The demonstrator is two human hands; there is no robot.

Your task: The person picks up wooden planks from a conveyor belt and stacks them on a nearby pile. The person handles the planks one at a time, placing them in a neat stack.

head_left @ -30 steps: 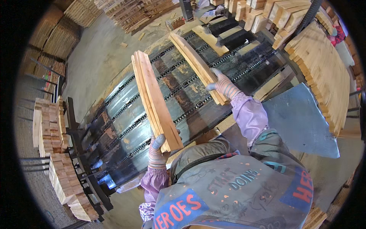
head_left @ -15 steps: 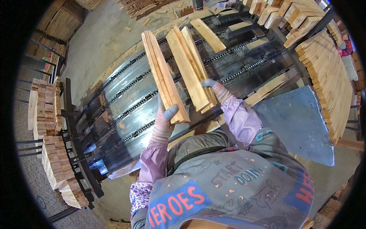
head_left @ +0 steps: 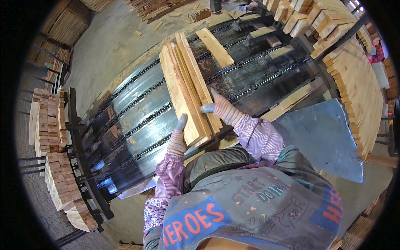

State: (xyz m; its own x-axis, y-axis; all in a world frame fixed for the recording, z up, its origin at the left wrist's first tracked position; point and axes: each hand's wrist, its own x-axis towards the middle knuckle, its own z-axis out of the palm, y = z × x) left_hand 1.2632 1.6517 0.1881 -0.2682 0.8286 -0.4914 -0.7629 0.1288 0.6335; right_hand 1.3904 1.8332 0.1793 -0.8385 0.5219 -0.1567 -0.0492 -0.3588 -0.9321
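Several long wooden boards (head_left: 183, 89) stand side by side on edge in one bundle, slanting from far left to near right above the chain conveyor (head_left: 143, 104). My left hand (head_left: 178, 135), in a striped glove, grips the bundle's near left side, with its grey-tipped thumb lying over the outer board. On the right side my right hand (head_left: 223, 110), gloved alike, holds the outer board with its thumb over the top edge and a finger stretched along the side. The undersides of the boards and most left-hand fingers are hidden. A single flat board (head_left: 215, 48) lies on the conveyor just beyond.
Stacked wood blocks (head_left: 60, 179) line the left side past a dark metal frame (head_left: 77, 125). A large board stack (head_left: 354, 91) stands at right, beside a grey metal sheet (head_left: 323, 137). More timber (head_left: 312, 18) is piled at far right. Short offcuts (head_left: 262, 32) lie on the conveyor.
The two separate groups of boards, one in each hand, have come together into one bundle. My right hand has moved left and my left hand has shifted slightly.
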